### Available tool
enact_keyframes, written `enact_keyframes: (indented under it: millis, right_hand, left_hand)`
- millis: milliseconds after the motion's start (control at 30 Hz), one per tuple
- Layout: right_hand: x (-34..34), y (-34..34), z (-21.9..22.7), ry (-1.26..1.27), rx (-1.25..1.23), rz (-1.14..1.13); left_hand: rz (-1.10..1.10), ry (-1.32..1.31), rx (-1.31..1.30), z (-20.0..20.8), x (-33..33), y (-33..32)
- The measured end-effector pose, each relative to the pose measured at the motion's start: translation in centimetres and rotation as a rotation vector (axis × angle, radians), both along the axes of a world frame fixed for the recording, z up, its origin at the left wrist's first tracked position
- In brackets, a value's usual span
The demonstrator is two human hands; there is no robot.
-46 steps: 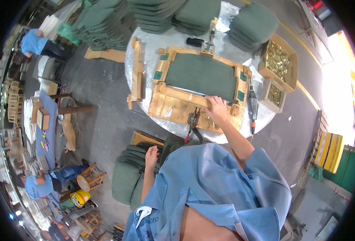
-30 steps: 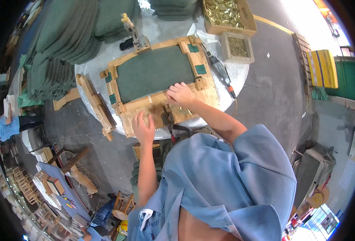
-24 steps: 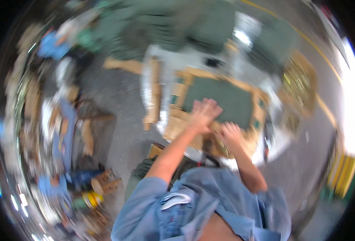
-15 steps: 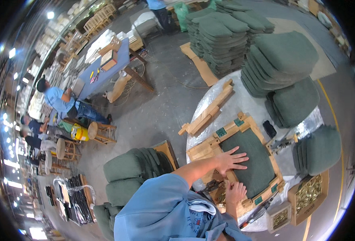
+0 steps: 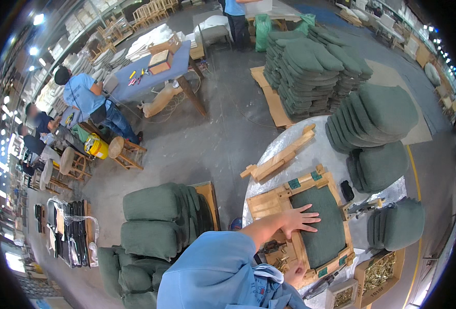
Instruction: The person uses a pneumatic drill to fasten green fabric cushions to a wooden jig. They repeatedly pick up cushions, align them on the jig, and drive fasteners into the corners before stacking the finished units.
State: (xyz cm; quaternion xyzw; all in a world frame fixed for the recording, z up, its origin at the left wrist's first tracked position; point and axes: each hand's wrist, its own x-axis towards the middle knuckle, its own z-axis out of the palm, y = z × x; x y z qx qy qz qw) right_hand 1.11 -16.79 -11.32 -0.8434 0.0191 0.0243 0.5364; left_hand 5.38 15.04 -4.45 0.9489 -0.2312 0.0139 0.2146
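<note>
My left hand (image 5: 297,220) lies flat with spread fingers on a dark green padded seat cushion (image 5: 325,242). The cushion rests inside a wooden frame jig (image 5: 347,226) with green patches on its rails. My right hand (image 5: 295,273) is at the jig's near edge, beside small brass-coloured pieces (image 5: 279,261). Its fingers look curled in, and whatever they hold is hidden. Close to my left wrist lies a dark tool (image 5: 270,246), partly covered by my arm. Another tool (image 5: 321,284) lies along the jig's near right edge.
The round, foil-like tabletop (image 5: 302,154) also carries wooden bars (image 5: 282,155), a black object (image 5: 347,191) and cushion stacks (image 5: 377,116). Brass pieces fill a carton (image 5: 380,273) and a smaller box (image 5: 341,294). More cushions (image 5: 153,221) stand at left. A co-worker (image 5: 86,98) stands by a blue table.
The view has shifted, bringing more of the far room into sight. My left hand stays spread on the cushion. My right hand has drawn back toward me, nearer the brass pieces.
</note>
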Motion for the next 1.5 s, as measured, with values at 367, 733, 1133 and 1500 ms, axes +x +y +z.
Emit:
enact_keyframes:
  millis: [367,733,1133,1500]
  right_hand:
    - [-0.9,-3.1,-2.2,0.63,0.012,-0.364]
    - [-1.2,-2.5,-2.3,0.579,0.028,-0.445]
    - [-0.7,-0.6,4.2,0.74,0.34,-0.286]
    - [-16.3,5.3,-6.3,0.824,0.146,0.614]
  left_hand:
    - [0.001,0.038,0.036,0.1,0.0,0.2]
    - [-0.011,0.09,-0.048,-0.5,0.0,-0.1]
    - [0.023,0.12,0.077,1.0,0.0,-0.1]
    - [0.022,0.06,0.036,1.2,-0.7,0.1]
